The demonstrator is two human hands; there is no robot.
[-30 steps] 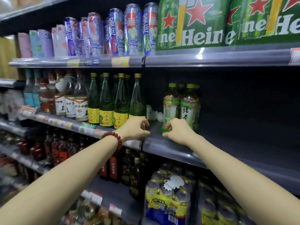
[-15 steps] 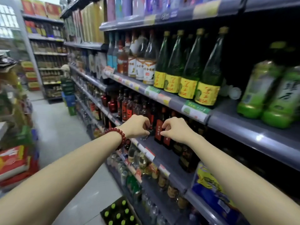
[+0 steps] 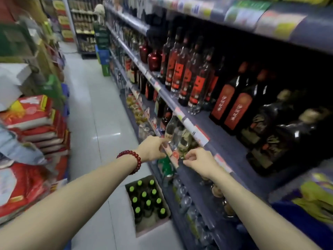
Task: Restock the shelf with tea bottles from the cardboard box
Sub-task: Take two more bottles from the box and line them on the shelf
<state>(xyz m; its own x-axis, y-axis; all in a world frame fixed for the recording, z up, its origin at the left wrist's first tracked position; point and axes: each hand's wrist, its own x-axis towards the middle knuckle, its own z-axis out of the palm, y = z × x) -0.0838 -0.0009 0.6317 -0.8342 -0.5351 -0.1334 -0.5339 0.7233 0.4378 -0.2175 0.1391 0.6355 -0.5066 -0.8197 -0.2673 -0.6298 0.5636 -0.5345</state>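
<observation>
We see bright green caps on the dark tea bottles (image 3: 144, 194) in the white-edged cardboard box (image 3: 153, 227). Our left wrist wears a dark red bead bracelet (image 3: 132, 160). The shelf (image 3: 225, 143) is blue-grey, its clear bottles (image 3: 182, 74) carrying red-and-black labels; the floor (image 3: 100, 112) is pale glossy tile.

Shelves (image 3: 212, 121) of bottles (image 3: 182, 76) run along the right; an aisle floor (image 3: 93, 109) lies left of them. A cardboard box (image 3: 153, 226) holding tea bottles (image 3: 144, 197) sits on the floor against the shelf base. Stacked sacks (image 3: 34, 120) lie far left.
</observation>
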